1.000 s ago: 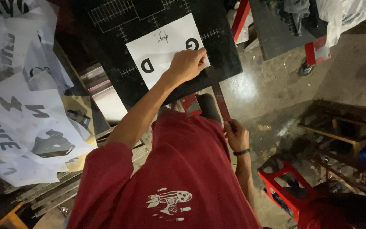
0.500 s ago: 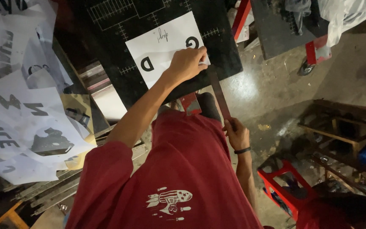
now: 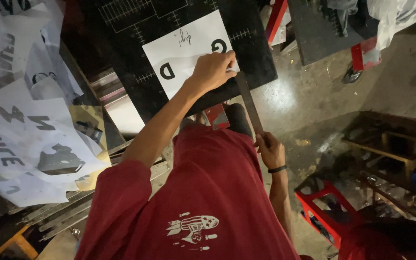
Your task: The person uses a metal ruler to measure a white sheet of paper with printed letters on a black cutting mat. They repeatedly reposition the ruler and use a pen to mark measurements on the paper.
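Left hand pressed flat, fingers curled, on white lettered sheet atop black cutting mat; right hand gripping long metal ruler by its end.

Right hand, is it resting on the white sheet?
No, the right hand grips the near end of a long strip, while the left hand is the one on the sheet.

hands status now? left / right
Left hand: flat, pressing on the white sheet.
Right hand: closed on the ruler.
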